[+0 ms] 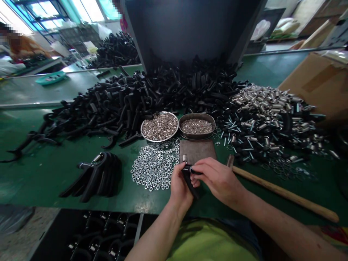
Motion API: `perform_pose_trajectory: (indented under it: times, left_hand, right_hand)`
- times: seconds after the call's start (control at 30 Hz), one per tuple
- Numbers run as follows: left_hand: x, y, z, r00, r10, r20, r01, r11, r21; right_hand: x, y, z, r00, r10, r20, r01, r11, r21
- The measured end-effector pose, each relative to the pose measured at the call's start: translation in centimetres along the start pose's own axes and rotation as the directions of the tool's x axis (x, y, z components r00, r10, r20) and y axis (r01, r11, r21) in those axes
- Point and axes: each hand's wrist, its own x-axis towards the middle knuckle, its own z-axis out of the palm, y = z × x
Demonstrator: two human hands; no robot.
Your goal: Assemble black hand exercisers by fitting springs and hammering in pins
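My left hand (179, 186) grips a black plastic handle (190, 181) near the table's front edge, with a small metal sleeve (185, 158) standing at the handle's top end. My right hand (217, 177) pinches the same handle from the right at its upper part. Both hands hover just in front of a dark square metal block (198, 150). Left of the hands lies a spread of silver washers (154, 166).
Two round trays hold small metal pins (160, 126) and fine silver parts (197, 126). A big heap of black handles (141, 98) fills the middle. Metal springs (269, 105) pile at right. A wooden-handled hammer (282, 194) lies right. Assembled handles (98, 177) sit left. A cardboard box (320, 83) stands far right.
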Motion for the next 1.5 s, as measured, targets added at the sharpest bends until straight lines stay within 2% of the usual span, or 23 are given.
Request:
perform_pose_trajectory:
  times: [0.1,0.23,0.37,0.4,0.43,0.5,0.53,0.57,0.6,0.67,0.73,0.8,0.87,0.9,1.0,1.07,1.1,1.13,1.2,1.27,1.33,1.4,1.5]
  left_hand:
    - [0.0,0.0,0.6,0.991,0.124,-0.050,-0.124,0.992,0.015]
    - [-0.1,0.0,0.8,0.960,0.279,-0.023,-0.276,0.957,0.092]
    - [-0.3,-0.6,0.5,0.950,0.311,0.007,-0.309,0.941,0.135]
    - [-0.3,-0.7,0.4,0.948,0.316,0.034,-0.318,0.935,0.155]
    - [-0.3,-0.9,0.4,0.944,0.323,0.070,-0.331,0.926,0.182]
    - [-0.3,-1.0,0.3,0.936,0.327,0.133,-0.349,0.911,0.219]
    - [-0.2,-1.0,0.3,0.940,0.313,0.139,-0.337,0.917,0.216]
    - [-0.1,-1.0,0.4,0.947,0.296,0.124,-0.315,0.929,0.193]
    - [0.0,-0.9,0.4,0.955,0.279,0.098,-0.292,0.943,0.158]
    - [0.1,-0.8,0.5,0.965,0.253,0.065,-0.258,0.961,0.100]
    - [0.1,-0.8,0.6,0.964,0.258,0.062,-0.263,0.960,0.095]
    - [0.0,-0.8,0.7,0.954,0.289,0.082,-0.298,0.943,0.148]
    - [-0.1,-0.7,0.8,0.941,0.325,0.091,-0.337,0.918,0.209]
    - [-0.2,-0.6,0.8,0.936,0.342,0.085,-0.353,0.908,0.225]
    - [-0.1,-0.4,0.9,0.936,0.347,0.062,-0.352,0.912,0.209]
    - [-0.1,-0.4,0.7,0.937,0.343,0.066,-0.349,0.911,0.218]
    - [0.0,-0.5,0.6,0.934,0.348,0.075,-0.356,0.901,0.248]
    - [-0.1,-0.5,0.4,0.926,0.370,0.080,-0.377,0.878,0.295]
    - [-0.1,-0.5,0.1,0.888,0.449,0.103,-0.447,0.785,0.429]
    - [-0.2,-0.5,-0.2,0.840,0.519,0.156,-0.509,0.655,0.558]
    - [-0.3,-0.5,-0.2,0.802,0.569,0.181,-0.540,0.562,0.626]
    - [-0.4,-0.7,-0.1,0.758,0.638,0.135,-0.550,0.514,0.659]
    - [-0.5,-0.9,-0.2,0.694,0.718,0.062,-0.516,0.434,0.739]
  right_hand:
    - [0.2,-0.3,0.5,0.999,0.042,-0.030,-0.042,0.999,-0.013]
    - [0.6,-0.6,0.2,0.978,0.203,0.038,-0.206,0.975,0.082]
    - [0.8,-0.8,0.3,0.986,0.164,-0.014,-0.162,0.984,0.080]
    - [0.8,-0.8,0.3,0.980,0.200,-0.018,-0.198,0.976,0.094]
    - [0.9,-0.8,0.4,0.961,0.277,0.005,-0.275,0.952,0.135]
    - [0.9,-0.7,0.4,0.878,0.462,0.129,-0.479,0.845,0.238]
    - [0.9,-0.7,0.3,0.837,0.510,0.197,-0.546,0.795,0.264]
    - [0.9,-0.6,0.2,0.823,0.520,0.227,-0.566,0.782,0.261]
    - [0.8,-0.5,0.2,0.843,0.495,0.210,-0.535,0.811,0.236]
    - [0.6,-0.5,0.2,0.928,0.356,0.111,-0.369,0.917,0.152]
    - [0.4,-0.5,0.3,0.965,0.258,0.034,-0.260,0.959,0.114]
    - [0.4,-0.5,0.3,0.935,0.345,0.084,-0.355,0.915,0.193]
    - [0.4,-0.6,0.2,0.861,0.470,0.194,-0.506,0.824,0.253]
    - [0.5,-0.6,0.1,0.846,0.488,0.214,-0.530,0.812,0.246]
    - [0.4,-0.6,0.1,0.934,0.346,0.094,-0.357,0.920,0.160]
    - [0.2,-0.7,0.3,0.948,0.315,0.043,-0.317,0.927,0.201]
    - [0.1,-0.8,0.5,0.925,0.373,0.070,-0.377,0.882,0.284]
    - [0.1,-0.9,0.7,0.876,0.465,0.126,-0.475,0.789,0.389]
    - [0.1,-1.2,1.1,0.720,0.627,0.297,-0.653,0.468,0.596]
    - [0.2,-1.4,1.3,0.601,0.662,0.448,-0.674,0.117,0.729]
    - [0.5,-1.5,1.6,0.554,0.654,0.516,-0.603,-0.112,0.790]
    - [0.6,-1.6,1.9,0.535,0.675,0.509,-0.522,-0.209,0.827]
    - [0.3,-1.5,2.8,0.507,0.725,0.467,-0.472,-0.220,0.854]
